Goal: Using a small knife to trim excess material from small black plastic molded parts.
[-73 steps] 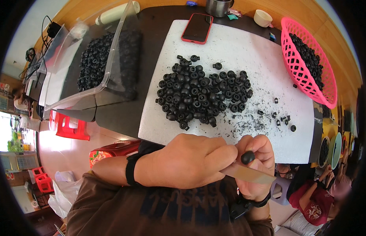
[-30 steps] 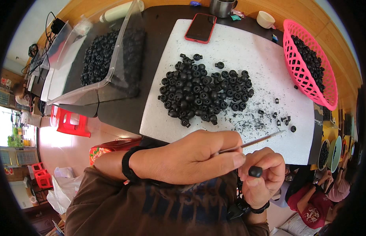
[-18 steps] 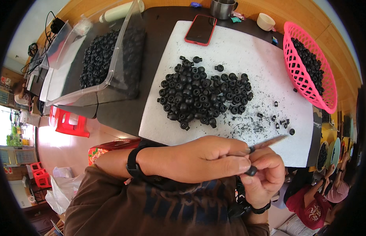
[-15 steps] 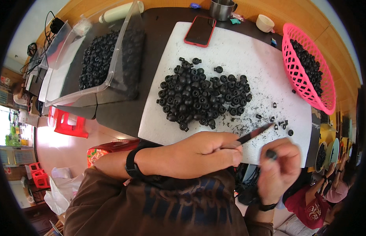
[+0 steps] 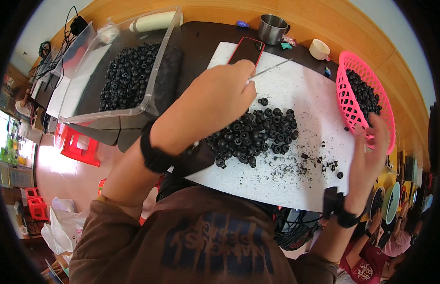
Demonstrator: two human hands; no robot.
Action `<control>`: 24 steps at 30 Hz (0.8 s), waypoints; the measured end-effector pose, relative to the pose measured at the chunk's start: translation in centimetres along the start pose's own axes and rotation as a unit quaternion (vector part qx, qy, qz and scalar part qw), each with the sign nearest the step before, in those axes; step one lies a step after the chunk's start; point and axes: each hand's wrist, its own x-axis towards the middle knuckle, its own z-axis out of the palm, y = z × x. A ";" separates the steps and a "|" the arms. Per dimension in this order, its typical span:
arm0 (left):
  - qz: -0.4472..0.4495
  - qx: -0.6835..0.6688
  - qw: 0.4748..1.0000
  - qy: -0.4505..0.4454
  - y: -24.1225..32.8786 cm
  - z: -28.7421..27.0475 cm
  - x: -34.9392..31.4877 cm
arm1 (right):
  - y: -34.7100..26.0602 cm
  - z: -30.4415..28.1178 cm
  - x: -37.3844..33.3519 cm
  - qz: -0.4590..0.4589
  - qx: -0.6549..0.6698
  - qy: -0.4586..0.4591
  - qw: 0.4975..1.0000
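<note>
Your right hand (image 5: 373,137) has swung out to the pink basket (image 5: 343,78), and your left hand (image 5: 224,90) has moved up toward the phone (image 5: 248,49). Your left grip is closed on a knife (image 5: 273,68); your right looks loosely parted, its contents lost to blur. Black parts (image 5: 255,136) lie heaped on the white board (image 5: 311,90).

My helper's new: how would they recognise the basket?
Find the white board on the dark table. Along its right side, by the right hand, is the pink basket of black pieces. It alone is latticed; the bin at left is clear plastic.
</note>
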 end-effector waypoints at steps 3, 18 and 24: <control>-0.018 0.067 0.997 -0.021 -2.1 2.1 2.6 | -3.4 2.0 -2.9 0.020 0.102 -0.102 0.989; -0.098 0.181 0.968 -0.141 -5.6 4.9 5.4 | -5.1 5.1 -5.2 -0.028 0.095 -0.282 0.954; -0.060 0.195 0.971 -0.121 -5.2 4.5 4.8 | -4.9 5.3 -5.3 -0.022 0.087 -0.288 0.953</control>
